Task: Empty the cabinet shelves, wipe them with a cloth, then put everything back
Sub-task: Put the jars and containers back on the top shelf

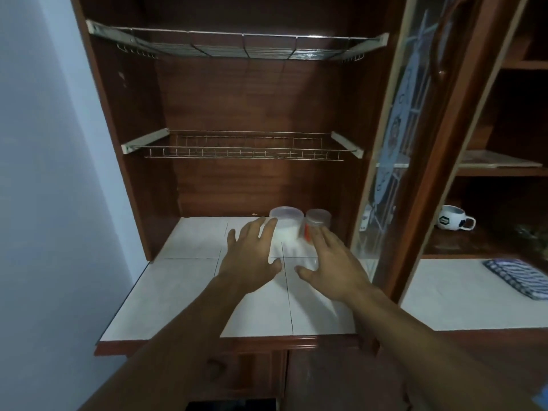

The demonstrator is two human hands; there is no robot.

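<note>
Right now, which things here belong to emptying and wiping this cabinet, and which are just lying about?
Job: left hand, right hand, lidded tub, small jar, upper wire rack, lower wire rack, tiled shelf, striped cloth (probably for wiping).
Lying about: mug in the side compartment, flat board above it, glass door.

The clear round plastic tub [286, 225] stands on the white tiled counter [178, 292]. The small clear plastic jar [318, 222] stands at its 3 o'clock.
</note>
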